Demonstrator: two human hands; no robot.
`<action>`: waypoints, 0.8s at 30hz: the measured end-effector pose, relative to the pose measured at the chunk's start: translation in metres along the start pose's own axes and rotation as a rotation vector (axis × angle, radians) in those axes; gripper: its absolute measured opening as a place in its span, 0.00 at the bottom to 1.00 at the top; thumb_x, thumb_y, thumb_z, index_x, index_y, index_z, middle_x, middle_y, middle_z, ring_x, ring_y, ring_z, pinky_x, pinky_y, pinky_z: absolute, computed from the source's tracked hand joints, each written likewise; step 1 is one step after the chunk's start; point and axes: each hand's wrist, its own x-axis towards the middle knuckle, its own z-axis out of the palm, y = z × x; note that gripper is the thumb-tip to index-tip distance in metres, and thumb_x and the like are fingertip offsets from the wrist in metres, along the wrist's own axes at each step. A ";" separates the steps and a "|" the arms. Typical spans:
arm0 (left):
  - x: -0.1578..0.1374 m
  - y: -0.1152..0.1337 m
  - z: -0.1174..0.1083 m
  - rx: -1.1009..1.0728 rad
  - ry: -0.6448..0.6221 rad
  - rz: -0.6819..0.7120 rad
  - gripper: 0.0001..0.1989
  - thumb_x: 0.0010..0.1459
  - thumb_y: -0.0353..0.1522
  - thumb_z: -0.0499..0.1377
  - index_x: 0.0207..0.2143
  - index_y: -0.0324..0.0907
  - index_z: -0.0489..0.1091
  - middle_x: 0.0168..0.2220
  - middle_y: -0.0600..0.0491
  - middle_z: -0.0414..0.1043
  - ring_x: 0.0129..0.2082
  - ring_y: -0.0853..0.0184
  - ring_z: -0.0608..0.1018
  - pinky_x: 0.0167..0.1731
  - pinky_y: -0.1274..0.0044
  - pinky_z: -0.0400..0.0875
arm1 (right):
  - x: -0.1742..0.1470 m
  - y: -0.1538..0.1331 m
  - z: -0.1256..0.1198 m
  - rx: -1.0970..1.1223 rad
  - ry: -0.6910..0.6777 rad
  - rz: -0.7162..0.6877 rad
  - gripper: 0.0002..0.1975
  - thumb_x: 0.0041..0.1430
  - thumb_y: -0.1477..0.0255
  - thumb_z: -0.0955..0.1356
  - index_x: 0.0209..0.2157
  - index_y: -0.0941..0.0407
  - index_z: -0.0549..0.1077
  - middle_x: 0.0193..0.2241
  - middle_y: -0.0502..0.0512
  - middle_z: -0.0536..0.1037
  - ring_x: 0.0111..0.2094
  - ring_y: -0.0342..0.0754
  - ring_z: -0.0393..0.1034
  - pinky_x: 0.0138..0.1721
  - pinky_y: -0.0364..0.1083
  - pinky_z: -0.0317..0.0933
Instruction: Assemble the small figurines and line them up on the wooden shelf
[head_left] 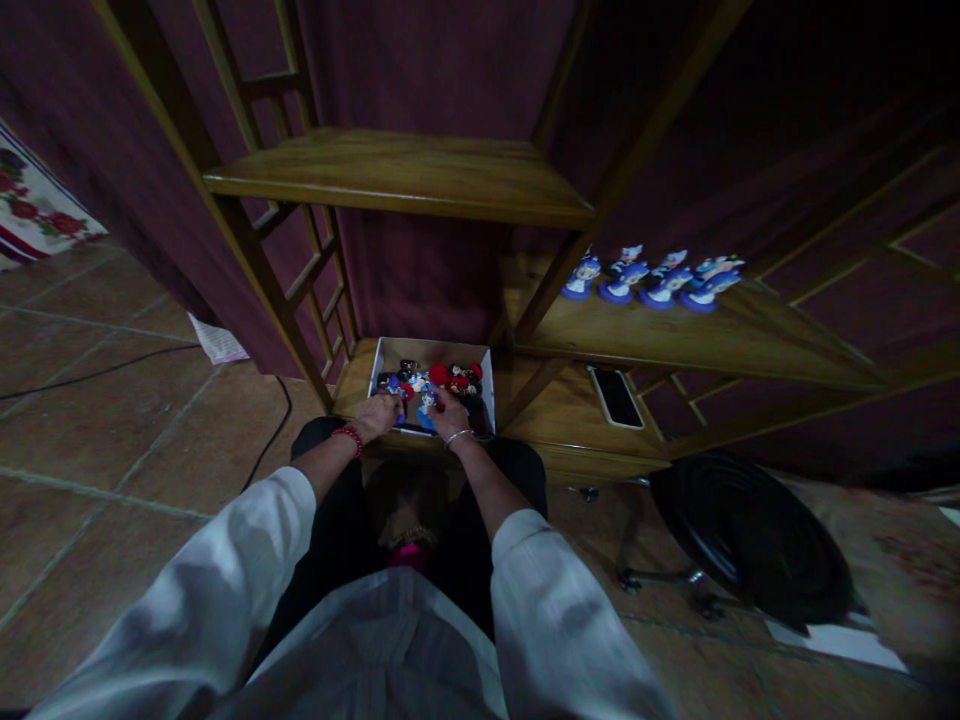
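A shallow white box (379, 362) on the low wooden shelf holds several small figurines, some red and black (465, 380), others blue and white. My left hand (377, 414), with a red bead bracelet at the wrist, reaches over the box's near left side. Its fingers are closed round a small blue-purple figurine (400, 414), mostly covered by the hand. At the near middle of the box, my right hand (451, 416), with a silver bangle, pinches a blue and white figurine (427, 403) between thumb and fingers.
Blue and white figurines on purple bases (661, 288) stand in rows on the higher right shelf (600, 335). A phone (618, 398) lies on the low shelf. Above the box juts another wooden shelf (405, 170). A round black stool (750, 540) stands right; a cable (270, 440) crosses the floor left.
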 end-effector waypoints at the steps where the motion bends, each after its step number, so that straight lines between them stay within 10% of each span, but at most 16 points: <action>1: 0.001 0.000 0.001 -0.017 0.010 -0.006 0.14 0.57 0.34 0.50 0.42 0.42 0.70 0.43 0.46 0.72 0.43 0.62 0.73 0.44 0.71 0.66 | 0.000 -0.002 0.000 -0.051 0.007 -0.015 0.21 0.46 0.78 0.66 0.44 0.50 0.70 0.35 0.48 0.75 0.37 0.44 0.69 0.47 0.46 0.61; 24: 0.012 -0.006 0.028 -0.330 0.007 0.038 0.15 0.53 0.26 0.53 0.43 0.42 0.69 0.44 0.54 0.74 0.45 0.70 0.74 0.46 0.83 0.65 | -0.003 -0.014 0.005 -0.182 -0.106 -0.085 0.12 0.48 0.80 0.65 0.33 0.53 0.75 0.34 0.50 0.77 0.37 0.44 0.71 0.46 0.45 0.63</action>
